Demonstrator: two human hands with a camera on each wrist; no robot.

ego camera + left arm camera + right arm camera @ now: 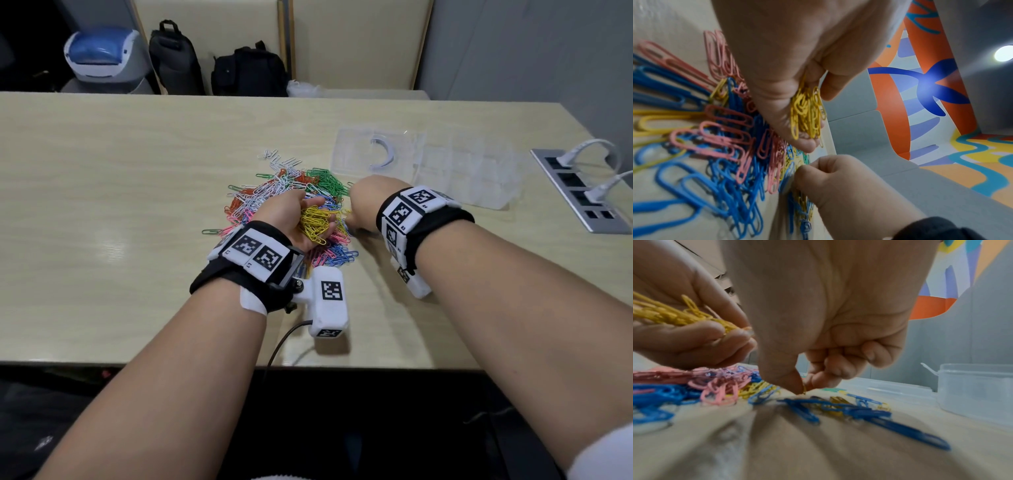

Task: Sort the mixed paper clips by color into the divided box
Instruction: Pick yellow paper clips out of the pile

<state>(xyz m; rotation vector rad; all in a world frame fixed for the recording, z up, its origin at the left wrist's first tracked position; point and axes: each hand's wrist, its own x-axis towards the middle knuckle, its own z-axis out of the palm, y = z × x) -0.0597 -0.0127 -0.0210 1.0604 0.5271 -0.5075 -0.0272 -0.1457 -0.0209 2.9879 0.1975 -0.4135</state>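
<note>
A heap of mixed paper clips (291, 192) in green, orange, white, pink, blue and yellow lies mid-table. My left hand (298, 219) sits palm-up over the heap and cups a bunch of yellow clips (317, 222) (806, 113) (674, 314). Just right of it, my right hand (359, 205) (803, 386) is lowered to the table, thumb and forefinger pinching a single yellow clip (804, 388) among blue ones. The clear divided box (472, 171) (974, 386) stands open behind my right hand, with its lid (376, 150) lying flat to its left.
A power strip (579, 192) set into the table at far right holds two white plugs. A white curved piece (385, 154) lies on the lid. Bags and a bin stand on the floor beyond the far edge. A cable hangs off the near edge.
</note>
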